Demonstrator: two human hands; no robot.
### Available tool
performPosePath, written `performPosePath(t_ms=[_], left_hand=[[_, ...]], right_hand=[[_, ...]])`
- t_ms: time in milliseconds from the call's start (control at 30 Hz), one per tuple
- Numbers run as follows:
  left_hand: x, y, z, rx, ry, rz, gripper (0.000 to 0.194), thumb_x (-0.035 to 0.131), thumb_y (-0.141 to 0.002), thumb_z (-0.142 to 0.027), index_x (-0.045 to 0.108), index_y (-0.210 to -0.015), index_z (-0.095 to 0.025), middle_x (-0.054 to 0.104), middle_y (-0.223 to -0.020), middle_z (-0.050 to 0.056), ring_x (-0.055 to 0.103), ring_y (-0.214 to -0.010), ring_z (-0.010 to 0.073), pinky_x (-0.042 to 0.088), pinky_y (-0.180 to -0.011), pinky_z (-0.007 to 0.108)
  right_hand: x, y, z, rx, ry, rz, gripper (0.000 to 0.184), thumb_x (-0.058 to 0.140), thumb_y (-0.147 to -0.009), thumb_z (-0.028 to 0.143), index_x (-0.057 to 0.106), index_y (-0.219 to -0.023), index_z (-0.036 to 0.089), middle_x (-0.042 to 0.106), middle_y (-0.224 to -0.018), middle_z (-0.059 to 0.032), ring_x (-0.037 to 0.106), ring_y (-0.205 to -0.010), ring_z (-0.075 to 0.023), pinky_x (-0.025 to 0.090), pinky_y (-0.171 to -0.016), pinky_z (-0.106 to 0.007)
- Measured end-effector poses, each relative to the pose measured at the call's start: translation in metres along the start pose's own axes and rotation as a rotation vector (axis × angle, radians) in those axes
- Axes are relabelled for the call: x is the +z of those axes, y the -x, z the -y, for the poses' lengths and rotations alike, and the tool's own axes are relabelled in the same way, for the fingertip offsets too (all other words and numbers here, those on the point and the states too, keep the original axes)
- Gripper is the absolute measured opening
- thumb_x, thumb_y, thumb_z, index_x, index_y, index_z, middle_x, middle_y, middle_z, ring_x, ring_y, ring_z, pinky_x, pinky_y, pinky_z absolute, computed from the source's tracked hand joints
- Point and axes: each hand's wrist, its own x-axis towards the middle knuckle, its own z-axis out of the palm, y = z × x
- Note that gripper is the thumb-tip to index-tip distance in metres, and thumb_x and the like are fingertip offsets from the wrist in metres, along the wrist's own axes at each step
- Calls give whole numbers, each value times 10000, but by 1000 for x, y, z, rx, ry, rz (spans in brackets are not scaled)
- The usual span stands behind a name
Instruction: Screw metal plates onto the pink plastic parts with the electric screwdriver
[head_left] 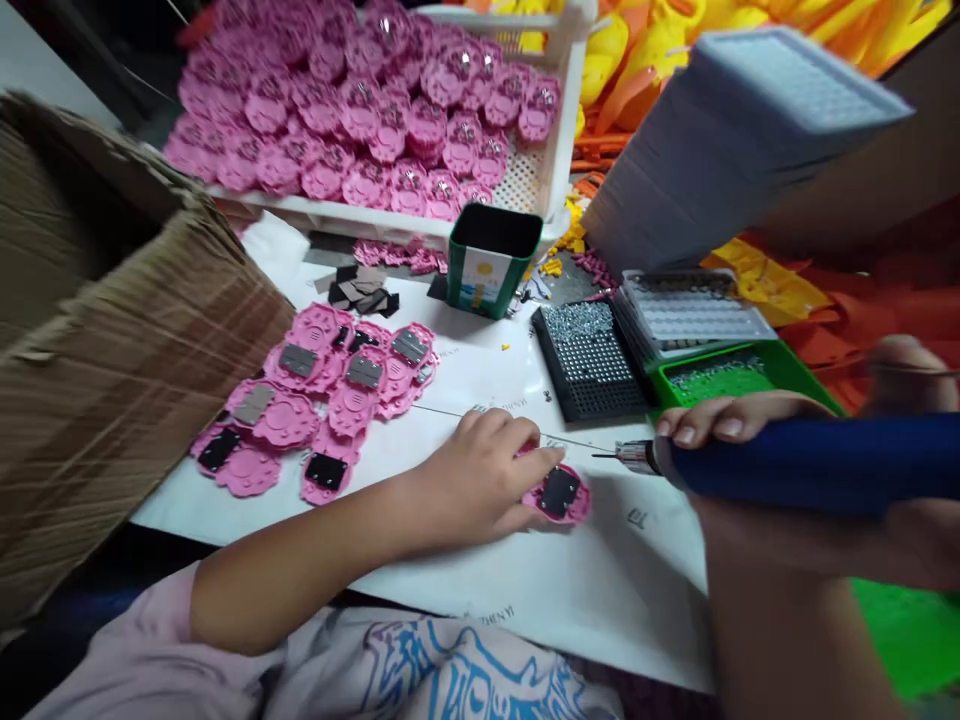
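My left hand is closed around the left side of a pink plastic casing lying on the white-covered table. A dark rectangular cover sits on that casing. In my right hand is a blue electric screwdriver, held sideways with its bit pointing left. The bit tip is to the right of the casing and apart from it. To the left of my left hand lies a loose pile of pink casings with black or grey covers.
A black screw tray and a green bin of small metal parts lie beyond my right hand. Farther back stand a green cup and a white crate of pink parts. A cardboard box flanks the left side.
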Motion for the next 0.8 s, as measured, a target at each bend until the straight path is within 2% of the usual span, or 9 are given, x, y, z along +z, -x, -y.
performPosePath(t_ms=[100,200,300,433,500,633,800], left_hand=[[-26,5,0,-84,-75,-60,485,666,-885,-419,587,-1249,-109,582,-1135,139,508,-1073,299,448,-920,428],[-59,19,3,-238,-161,-147,391,682,-876,-343,609,-1179,-107,570,-1122,125,505,-1069,288,448,-923,426],[-83,41,16,-434,-301,-259,434,705,-850,-346,596,-1204,-121,566,-1134,118,509,-1092,300,428,-953,465],[-91,69,41,-766,-543,-343,505,641,-872,-453,589,-1243,-115,566,-1129,152,510,-1089,351,421,-937,512],[-89,79,51,-880,-640,-307,572,605,-884,-488,561,-1291,-88,571,-1137,182,514,-1079,377,429,-911,525],[-82,85,60,-918,-693,-230,571,594,-879,-504,583,-1282,-98,586,-1141,193,526,-1071,383,450,-885,516],[-90,68,59,-810,-685,-327,531,624,-856,-475,591,-1280,-158,558,-1231,180,507,-1148,370,453,-927,514]], right_hand=[[10,-7,2,-136,-86,-47,480,754,-639,450,687,-1107,365,687,-629,11,560,-549,-210,474,-601,-402],[12,-11,0,-124,-108,-71,478,759,-637,452,680,-1101,365,680,-612,13,560,-539,-207,476,-593,-404],[10,-10,-2,-110,-139,-89,524,790,-605,472,669,-1103,364,678,-618,14,566,-550,-208,491,-593,-403],[9,-9,-4,-67,-204,-85,513,803,-610,468,672,-1094,362,681,-618,2,584,-567,-213,509,-589,-390],[10,-9,-5,-69,-230,-70,499,805,-612,470,675,-1080,355,684,-612,-2,590,-566,-213,515,-576,-376],[12,-12,-7,-73,-242,-68,537,823,-614,481,648,-1102,342,688,-622,-3,610,-565,-204,536,-556,-354],[9,-13,-14,-61,-270,-62,606,836,-614,469,587,-1140,300,690,-655,-18,645,-575,-202,560,-545,-349]])
